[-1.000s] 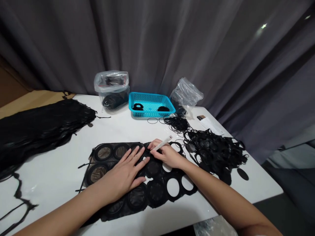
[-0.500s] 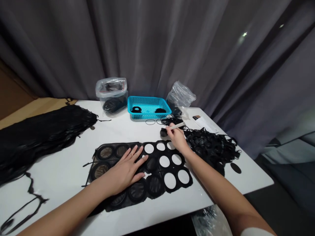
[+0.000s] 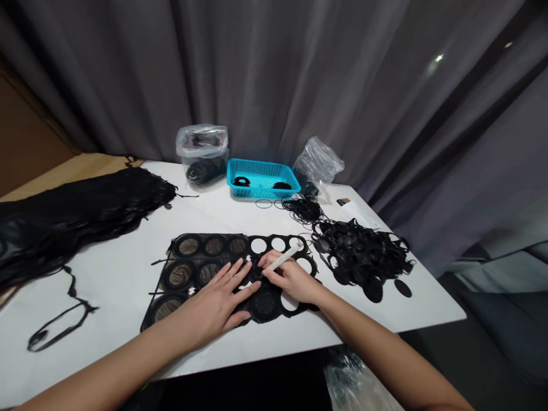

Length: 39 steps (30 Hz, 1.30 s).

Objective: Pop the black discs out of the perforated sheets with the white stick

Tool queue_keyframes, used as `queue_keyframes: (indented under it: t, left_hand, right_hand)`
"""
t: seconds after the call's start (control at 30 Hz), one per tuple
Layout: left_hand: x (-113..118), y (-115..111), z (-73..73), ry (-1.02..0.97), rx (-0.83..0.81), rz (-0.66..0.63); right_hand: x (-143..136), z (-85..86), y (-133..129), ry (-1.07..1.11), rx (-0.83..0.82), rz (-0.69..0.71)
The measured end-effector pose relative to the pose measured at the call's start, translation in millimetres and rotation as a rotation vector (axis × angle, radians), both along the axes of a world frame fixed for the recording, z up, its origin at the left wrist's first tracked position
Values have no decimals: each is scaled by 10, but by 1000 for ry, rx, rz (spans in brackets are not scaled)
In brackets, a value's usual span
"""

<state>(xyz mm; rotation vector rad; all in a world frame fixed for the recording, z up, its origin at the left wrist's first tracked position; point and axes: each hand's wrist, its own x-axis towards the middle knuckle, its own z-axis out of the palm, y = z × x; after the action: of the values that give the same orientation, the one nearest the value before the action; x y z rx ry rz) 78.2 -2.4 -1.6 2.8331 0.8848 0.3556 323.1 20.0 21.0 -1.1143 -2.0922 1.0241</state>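
Observation:
A black sheet of moulded rubber-like rings (image 3: 261, 305) lies flat on the white table. Several of its circles on the right are open holes showing white; those on the left have dark, thin centres. My left hand (image 3: 225, 291) presses flat on the middle of the sheet, fingers spread. Just beside it, my right hand (image 3: 295, 277) grips a white pen-like tool (image 3: 285, 258), which slants up to the right. Its lower end is hidden by my fingers, which touch the sheet near the holes.
A heap of black scraps (image 3: 363, 251) and a tangle of thin black rings (image 3: 303, 210) lie to the right. Behind stand a blue basket (image 3: 265, 193) and two plastic bags (image 3: 203, 145). Stacked black sheets (image 3: 85, 205) fill the left.
My right hand has come down and left from near the thin rings onto the sheet, still holding the tool. The dark piece at its fingers no longer shows. My left hand stays on the sheet.

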Motion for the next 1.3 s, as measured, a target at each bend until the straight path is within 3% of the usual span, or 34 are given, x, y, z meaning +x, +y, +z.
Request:
queue_keyframes:
  t: [0.4, 0.57, 0.67, 0.77, 0.93, 1.13, 1.3]
  left_hand:
    - [4, 8, -5, -33, -21, -1]
    - [0, 6, -31, -29, 0, -5]
    - [3, 3, -19, -15, 5, 0]
    - [6, 0, -5, -31, 6, 5]
    - [-4, -5, 55, -28, -7, -3]
    - [-46, -27, 173, -3, 0, -6]
    - [-74, -285, 136, -60, 109, 69]
  right_hand:
    - [-30, -6, -17, -45, 25, 2]
    - [-105, -59, -158, -187, 195, 1]
    - [-150, -94, -153, -213, 269, -66]
    - [-97, -66, -27, -109, 214, -251]
    - [256, 40, 155, -40, 166, -523]
    - [964, 177, 340, -156, 331, -921]
    - [1476, 171, 396, -392, 318, -1040]
